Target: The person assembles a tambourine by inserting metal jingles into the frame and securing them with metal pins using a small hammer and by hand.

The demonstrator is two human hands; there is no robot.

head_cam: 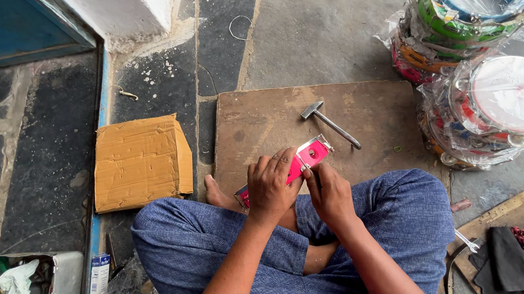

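Note:
I sit cross-legged on the floor in blue trousers. My left hand [271, 186] grips a pink strip with metal edges [312, 153], holding it slanted over the near edge of a brown wooden board [259, 118]. My right hand [330, 193] is closed just beside it, its fingers pinched at the strip's lower edge on something small and dark that I cannot make out. A metal hammer [330, 123] lies on the board just beyond the strip, untouched.
A flat cardboard piece [140, 161] lies left of the board. Plastic-wrapped stacks of coloured tambourine-like rings [481, 7] stand at the right. A metal box of rags and tools [24, 292] sits at lower left. A small board with black cloth [513, 253] is at lower right.

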